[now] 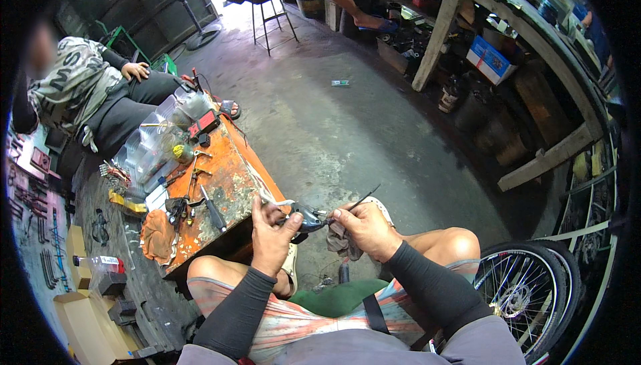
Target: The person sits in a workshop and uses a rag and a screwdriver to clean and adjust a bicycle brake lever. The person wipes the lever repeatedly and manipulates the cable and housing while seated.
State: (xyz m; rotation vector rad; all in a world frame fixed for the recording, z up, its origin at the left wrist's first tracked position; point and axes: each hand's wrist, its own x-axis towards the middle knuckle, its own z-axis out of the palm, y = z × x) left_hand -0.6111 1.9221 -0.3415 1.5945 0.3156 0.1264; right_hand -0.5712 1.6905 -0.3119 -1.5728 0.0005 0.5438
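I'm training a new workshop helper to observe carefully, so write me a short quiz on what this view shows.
1. True or false: the right hand holds a greyish rag.
2. Multiple choice: what is in the left hand?
A) a screwdriver
B) a dark rounded part
C) a plastic bottle
3. Fill the gap: the spoked wheel shows in the lower ____ of the view.

Key:
1. True
2. B
3. right
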